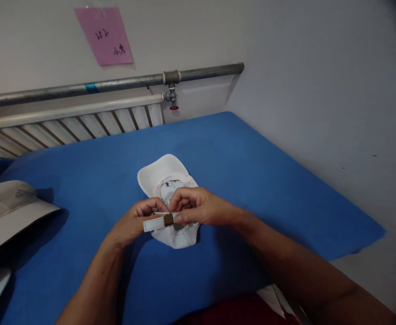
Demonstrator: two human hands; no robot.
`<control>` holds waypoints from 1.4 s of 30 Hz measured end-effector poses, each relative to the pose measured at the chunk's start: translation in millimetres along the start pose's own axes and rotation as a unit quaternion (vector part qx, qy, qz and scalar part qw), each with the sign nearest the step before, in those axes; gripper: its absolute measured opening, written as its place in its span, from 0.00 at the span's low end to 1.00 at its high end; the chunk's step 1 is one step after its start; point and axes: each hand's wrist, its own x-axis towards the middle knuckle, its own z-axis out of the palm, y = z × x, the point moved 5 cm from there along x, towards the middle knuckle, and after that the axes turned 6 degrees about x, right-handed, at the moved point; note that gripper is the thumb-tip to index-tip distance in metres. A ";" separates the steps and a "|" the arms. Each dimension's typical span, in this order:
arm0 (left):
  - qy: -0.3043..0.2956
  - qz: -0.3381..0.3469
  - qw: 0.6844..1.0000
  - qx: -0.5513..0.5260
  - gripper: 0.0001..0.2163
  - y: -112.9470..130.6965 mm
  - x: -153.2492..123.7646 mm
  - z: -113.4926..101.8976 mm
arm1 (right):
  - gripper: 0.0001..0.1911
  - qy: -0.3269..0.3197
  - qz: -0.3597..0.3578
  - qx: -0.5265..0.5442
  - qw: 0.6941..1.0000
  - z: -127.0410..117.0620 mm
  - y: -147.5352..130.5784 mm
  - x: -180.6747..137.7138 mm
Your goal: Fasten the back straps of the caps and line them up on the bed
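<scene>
A white baseball cap [164, 171] lies on the blue cloth with its brim pointing away from me and its inside facing up. Its back strap [153, 224] runs through a brass-coloured buckle [168, 220], and the strap's free end sticks out to the left. My left hand [140, 221] is closed on the strap beside the buckle, fingers behind it. From the right, my right hand [198, 207] pinches the strap between thumb and fingers, close to the buckle. The fingertips of both hands almost meet behind the strap, where they are partly hidden.
Blue cloth [252, 180] covers the table. More pale caps [11, 207] sit at the left edge. Behind the table are a white radiator [113, 119], a metal pipe [211, 72] with a red-handled valve [174, 107], and a pink paper [106, 38] on the wall. A wall [319, 90] borders the right side.
</scene>
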 end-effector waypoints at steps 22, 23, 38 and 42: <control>0.003 -0.004 1.000 0.030 0.11 5.7 1.5 5.7 | 0.07 0.006 0.026 -0.043 0.999 -5.1 2.7 0.4; 0.004 -0.003 1.000 0.028 0.11 5.0 1.7 5.7 | 0.08 0.007 0.040 -0.052 0.998 -4.5 2.7 0.0; 0.038 0.104 0.967 0.230 0.10 17.1 -3.1 -18.7 | 0.14 0.052 0.068 -0.081 0.993 -26.9 5.1 2.3; 0.041 0.101 0.978 0.177 0.09 15.2 -3.3 -22.9 | 0.14 0.045 0.091 -0.037 0.994 -28.4 11.5 4.9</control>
